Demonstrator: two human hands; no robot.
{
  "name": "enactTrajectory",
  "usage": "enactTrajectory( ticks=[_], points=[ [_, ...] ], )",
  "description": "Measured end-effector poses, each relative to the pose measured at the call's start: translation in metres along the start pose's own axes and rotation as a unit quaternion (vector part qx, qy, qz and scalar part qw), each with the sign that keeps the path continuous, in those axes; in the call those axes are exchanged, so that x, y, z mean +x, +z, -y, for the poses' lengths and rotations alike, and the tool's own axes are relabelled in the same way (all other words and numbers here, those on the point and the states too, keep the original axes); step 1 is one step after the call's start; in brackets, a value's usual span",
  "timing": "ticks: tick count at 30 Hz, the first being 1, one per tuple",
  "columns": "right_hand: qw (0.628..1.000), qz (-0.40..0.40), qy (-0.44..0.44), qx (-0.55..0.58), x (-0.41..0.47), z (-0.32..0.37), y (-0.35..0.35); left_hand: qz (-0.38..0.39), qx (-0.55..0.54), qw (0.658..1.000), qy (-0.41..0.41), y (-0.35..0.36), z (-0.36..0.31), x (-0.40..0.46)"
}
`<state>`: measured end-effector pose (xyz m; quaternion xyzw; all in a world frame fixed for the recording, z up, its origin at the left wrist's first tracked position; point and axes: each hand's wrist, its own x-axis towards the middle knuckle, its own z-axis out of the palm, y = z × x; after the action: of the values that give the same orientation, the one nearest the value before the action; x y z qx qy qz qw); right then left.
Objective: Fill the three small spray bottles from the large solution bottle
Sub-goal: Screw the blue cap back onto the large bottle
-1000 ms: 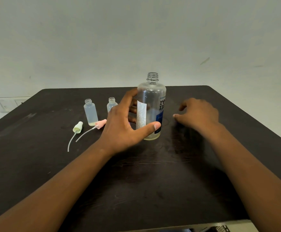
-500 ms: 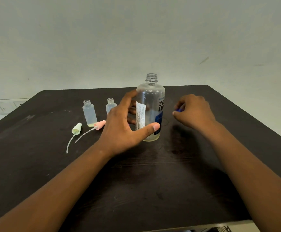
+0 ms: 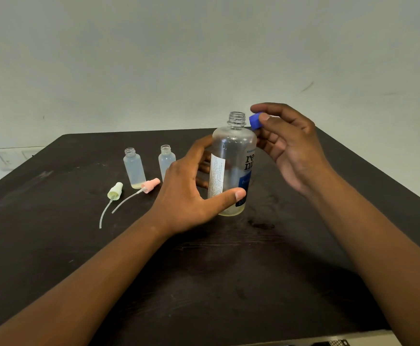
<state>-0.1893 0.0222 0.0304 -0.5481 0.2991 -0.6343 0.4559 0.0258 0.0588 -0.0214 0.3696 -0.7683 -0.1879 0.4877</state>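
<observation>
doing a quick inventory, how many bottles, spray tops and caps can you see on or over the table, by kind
large solution bottle: 1
small spray bottles, open-necked: 2, left one and right one; a third is not visible
spray tops with tubes: 2, green and pink
blue cap: 1
total: 6

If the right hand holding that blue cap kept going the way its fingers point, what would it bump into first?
Most likely the open threaded neck of the large solution bottle. The right hand pinches the blue cap just beside that neck, fingers pointing left toward it. Depth is hard to judge from one view.
</observation>
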Motion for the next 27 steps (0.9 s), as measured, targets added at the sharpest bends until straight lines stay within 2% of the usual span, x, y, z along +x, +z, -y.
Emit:
enactTrajectory(
  ticks=[5,9,21,27],
  points=[
    [0.997,0.011,-0.005,0.071,-0.002,0.007,-0.001,0.013,0.017,1.0,0.0,-0.001,-0.002,0.0],
    [0.994,0.052,-0.002,0.098,-0.004,0.011,-0.001,0.03,0.02,0.999,0.003,0.0,-0.004,0.0],
    [0.981,0.183,-0.003,0.068,-0.008,0.013,0.001,0.054,0.01,0.998,0.001,0.002,-0.006,-0.001],
    [0.986,0.162,-0.01,0.048,-0.009,0.014,0.004,0.059,0.0,0.998,-0.003,0.003,-0.007,-0.002]
  ],
)
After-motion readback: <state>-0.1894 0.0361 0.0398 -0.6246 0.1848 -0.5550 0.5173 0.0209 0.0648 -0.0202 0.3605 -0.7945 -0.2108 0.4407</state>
